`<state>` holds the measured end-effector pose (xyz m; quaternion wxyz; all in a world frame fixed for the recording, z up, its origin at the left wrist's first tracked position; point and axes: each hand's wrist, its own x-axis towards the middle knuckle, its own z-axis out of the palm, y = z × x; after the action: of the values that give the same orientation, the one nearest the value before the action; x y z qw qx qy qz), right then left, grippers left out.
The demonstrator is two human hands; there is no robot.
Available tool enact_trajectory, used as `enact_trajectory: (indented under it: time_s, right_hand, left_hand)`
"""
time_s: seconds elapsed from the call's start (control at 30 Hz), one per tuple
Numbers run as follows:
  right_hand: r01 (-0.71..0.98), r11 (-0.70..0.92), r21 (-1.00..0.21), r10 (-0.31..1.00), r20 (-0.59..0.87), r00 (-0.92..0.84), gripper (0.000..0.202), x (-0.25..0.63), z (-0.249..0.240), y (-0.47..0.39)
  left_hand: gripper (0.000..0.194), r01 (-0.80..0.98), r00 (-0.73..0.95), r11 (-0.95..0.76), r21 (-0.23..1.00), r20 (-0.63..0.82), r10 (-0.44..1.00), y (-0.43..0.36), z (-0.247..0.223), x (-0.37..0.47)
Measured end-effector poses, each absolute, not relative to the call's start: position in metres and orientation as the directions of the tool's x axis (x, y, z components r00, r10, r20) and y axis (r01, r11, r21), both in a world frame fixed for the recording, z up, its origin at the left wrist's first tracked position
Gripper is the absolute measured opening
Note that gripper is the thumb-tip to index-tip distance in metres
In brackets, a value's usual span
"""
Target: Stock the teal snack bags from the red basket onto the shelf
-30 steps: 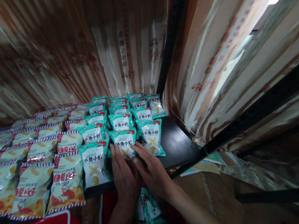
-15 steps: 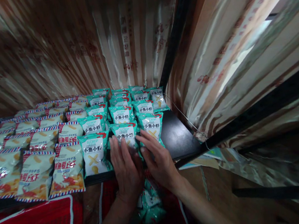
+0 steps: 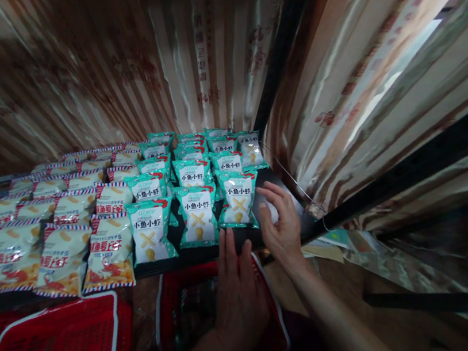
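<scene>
Teal-and-white snack bags stand upright in rows on the black shelf [image 3: 176, 260]. A front snack bag [image 3: 237, 198] leans slightly near the row's right end, beside another front bag [image 3: 197, 215]. My left hand [image 3: 239, 291] is just below that leaning bag at the shelf's front edge, fingers stretched upward and holding nothing. To the bag's right, my right hand [image 3: 282, 224] hovers over the shelf with curved fingers and thumb apart. A small gap seems to separate its fingertips from the bag. Nothing shows in its grasp.
Cream snack bags [image 3: 107, 251] with striped edges fill the shelf's left part. Beneath the shelf are a red basket [image 3: 61, 345] with a white handle and a second red basket [image 3: 279, 314]. A slanted black bar [image 3: 390, 171] and hanging striped sheeting [image 3: 182, 55] border the shelf.
Both hands have moved right, away from the middle front bag, which now shows fully. The front right bag sits slightly tilted. The view has shifted a little.
</scene>
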<state>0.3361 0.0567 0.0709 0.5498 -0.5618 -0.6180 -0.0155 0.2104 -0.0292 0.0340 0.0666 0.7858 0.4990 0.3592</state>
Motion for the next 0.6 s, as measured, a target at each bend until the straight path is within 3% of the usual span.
enact_trajectory:
  time_s: [0.6]
  right_hand:
    - [0.727,0.338,-0.597,0.705,0.673,0.224,0.030,0.338,0.051,0.057]
  left_hand:
    - [0.059,0.710,0.220,-0.481,0.514,0.488,0.845,-0.020,0.045,0.214]
